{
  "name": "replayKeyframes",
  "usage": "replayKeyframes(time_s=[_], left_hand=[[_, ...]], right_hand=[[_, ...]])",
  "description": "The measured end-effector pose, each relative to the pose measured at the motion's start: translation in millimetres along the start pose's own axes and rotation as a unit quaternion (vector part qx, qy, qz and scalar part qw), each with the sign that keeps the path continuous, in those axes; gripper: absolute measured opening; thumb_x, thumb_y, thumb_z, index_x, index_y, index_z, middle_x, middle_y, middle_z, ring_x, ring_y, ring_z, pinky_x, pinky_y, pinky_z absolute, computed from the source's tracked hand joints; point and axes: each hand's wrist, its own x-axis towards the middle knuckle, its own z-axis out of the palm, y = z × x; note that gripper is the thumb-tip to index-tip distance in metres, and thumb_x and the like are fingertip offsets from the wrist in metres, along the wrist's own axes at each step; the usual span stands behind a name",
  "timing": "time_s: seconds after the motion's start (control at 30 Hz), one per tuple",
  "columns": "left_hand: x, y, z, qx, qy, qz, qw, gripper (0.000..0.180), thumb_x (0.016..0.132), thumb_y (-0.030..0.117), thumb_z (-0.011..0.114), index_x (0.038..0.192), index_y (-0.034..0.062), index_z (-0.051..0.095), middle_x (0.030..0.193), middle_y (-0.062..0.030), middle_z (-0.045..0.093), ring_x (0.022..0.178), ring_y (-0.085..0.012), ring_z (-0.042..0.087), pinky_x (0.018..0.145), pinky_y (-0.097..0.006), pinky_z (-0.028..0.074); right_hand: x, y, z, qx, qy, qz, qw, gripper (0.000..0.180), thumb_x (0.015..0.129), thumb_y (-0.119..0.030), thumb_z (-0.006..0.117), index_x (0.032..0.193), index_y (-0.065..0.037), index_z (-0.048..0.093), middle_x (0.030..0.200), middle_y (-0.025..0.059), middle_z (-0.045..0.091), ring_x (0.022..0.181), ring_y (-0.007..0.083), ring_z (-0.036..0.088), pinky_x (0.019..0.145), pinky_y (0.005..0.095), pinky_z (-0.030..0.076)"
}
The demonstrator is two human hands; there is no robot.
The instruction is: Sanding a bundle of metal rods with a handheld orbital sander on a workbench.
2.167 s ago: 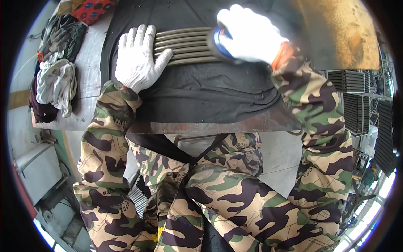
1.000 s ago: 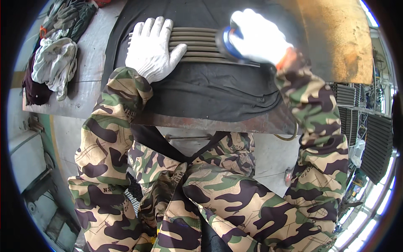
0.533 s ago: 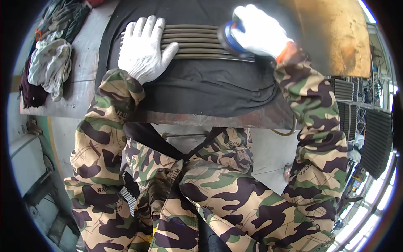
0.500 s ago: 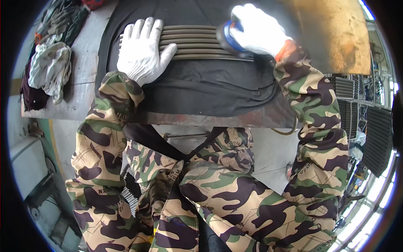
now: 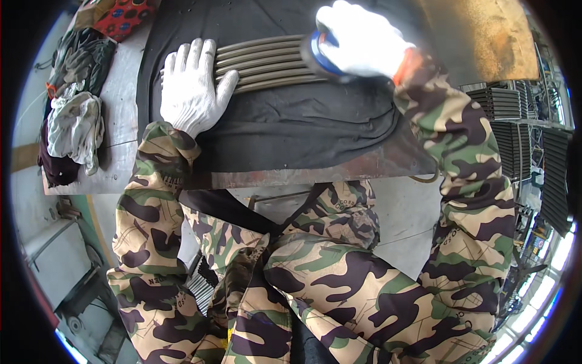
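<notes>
Several slim grey metal rods [image 5: 260,64] lie side by side on a black cloth [image 5: 291,130] spread over the bench. My left hand [image 5: 193,88], in a white knit glove, presses flat across their left part, fingers stretched out and thumb apart. A round tool with a blue rim [image 5: 324,56] rests over the right part of the rods. My right hand [image 5: 364,39], in a white glove with an orange cuff, grips it from above. Motion blurs the tool, so its exact kind is unclear. The rods' right ends are hidden behind the tool and hand.
Gloves and rags [image 5: 76,124] are heaped on the bench's left side, near a red patterned item [image 5: 124,18]. A stained tan board [image 5: 497,39] lies at the right. Racks with dark ribbed parts [image 5: 512,148] stand beyond it. The bench's front edge [image 5: 291,175] runs before my lap.
The view has shifted and tilted a little. The rods now slant up to the right, and their lower right end, seen before, is hidden. Both hands keep their grip and contact.
</notes>
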Motion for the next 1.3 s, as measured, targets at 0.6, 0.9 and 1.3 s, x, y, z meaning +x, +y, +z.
replayKeyframes(time_s=[0.6,0.9,1.3], left_hand=[[-2.2,-26.0,-1.1,-0.002,-0.004,-0.049,0.999,0.072,0.095,0.061,0.068,0.136,0.0025,0.068,0.138,-0.0185,0.066,0.127,-0.0356,0.057,0.111,-0.052,0.039],[-0.1,-20.9,2.9,-0.039,-0.033,-0.104,0.993,0.064,0.101,0.052,0.064,0.141,0.0025,0.065,0.143,-0.0195,0.063,0.134,-0.037,0.055,0.118,-0.052,0.037],[2.6,-12.1,9.0,-0.029,-0.037,-0.132,0.99,0.065,0.105,0.053,0.059,0.147,0.0046,0.063,0.152,-0.0198,0.062,0.146,-0.0386,0.051,0.125,-0.053,0.032]], right_hand=[[27.4,-32.0,-1.6,0.01,0.002,-0.014,1.0,0.03,0.095,-0.028,0.066,0.119,-0.011,0.067,0.113,0.0191,0.067,0.104,0.0399,0.071,0.089,0.0529,0.06],[54.7,-70.5,-2.8,0.012,-0.022,-0.011,1.0,0.024,0.097,-0.031,0.07,0.113,-0.013,0.069,0.111,0.0162,0.068,0.105,0.0386,0.069,0.091,0.0485,0.059],[42.7,-78.8,-7.6,0.017,-0.032,-0.045,0.998,0.031,0.098,-0.035,0.069,0.117,-0.011,0.068,0.116,0.0203,0.066,0.104,0.0399,0.07,0.091,0.0524,0.058]])
